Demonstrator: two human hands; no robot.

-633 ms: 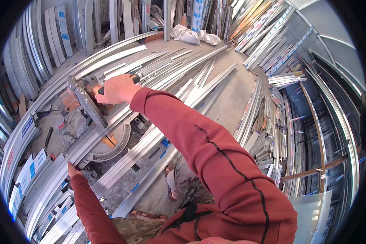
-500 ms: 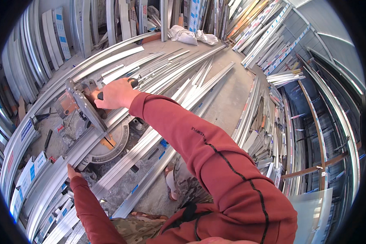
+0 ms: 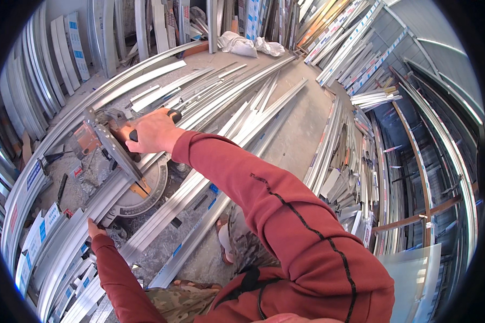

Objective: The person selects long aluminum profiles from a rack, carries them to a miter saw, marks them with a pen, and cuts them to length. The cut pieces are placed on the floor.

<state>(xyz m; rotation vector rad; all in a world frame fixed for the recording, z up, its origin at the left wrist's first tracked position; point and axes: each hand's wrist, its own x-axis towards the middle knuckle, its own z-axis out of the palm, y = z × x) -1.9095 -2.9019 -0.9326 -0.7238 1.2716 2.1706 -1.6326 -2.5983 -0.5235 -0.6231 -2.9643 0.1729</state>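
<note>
My right hand [image 3: 154, 131] is wrapped round the black handle [image 3: 174, 115] of a miter saw. The saw's grey blade guard [image 3: 112, 144] is lowered over a long silver aluminium profile [image 3: 106, 197] that lies across the saw's round base [image 3: 159, 185]. An orange-yellow insert [image 3: 140, 188] shows beside the guard's lower end. At the near part of the profile, my left hand [image 3: 95, 229] grips its edge, with part of the fingers hidden. Whether the blade touches the metal cannot be seen.
Several long profiles [image 3: 170, 215] lie on the floor right of the saw, close to my feet. More profiles [image 3: 32, 70] lean on the far wall. White sacks [image 3: 238, 44] lie at the back. Racks of stock [image 3: 415, 161] and a glass sheet [image 3: 412, 280] stand at right.
My right hand has come down slightly, and the saw head has tipped lower with it. My left hand stays on the profile. The view has shifted a little.
</note>
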